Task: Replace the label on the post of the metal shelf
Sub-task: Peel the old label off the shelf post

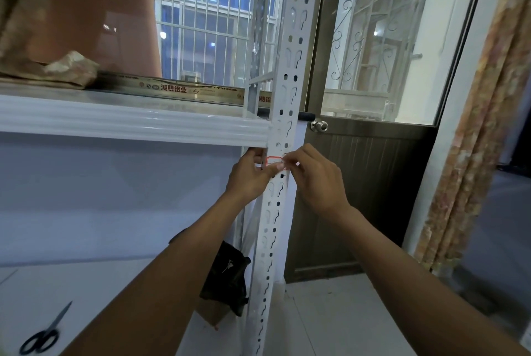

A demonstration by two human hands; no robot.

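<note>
A white perforated metal post (283, 91) of the shelf rises through the middle of the view. A small white label with a red border (273, 161) sits on the post just below the upper shelf board (129, 121). My left hand (249, 176) wraps the post from the left, its thumb pressed on the label's lower edge. My right hand (314, 180) comes from the right, with its fingertips pinched at the label's right edge.
Black-handled scissors (43, 332) lie on the lower shelf at bottom left. A dark bag (227, 278) hangs behind the post. A brown door with a round knob (319, 126) stands right of the post, and a curtain (482, 114) hangs at far right.
</note>
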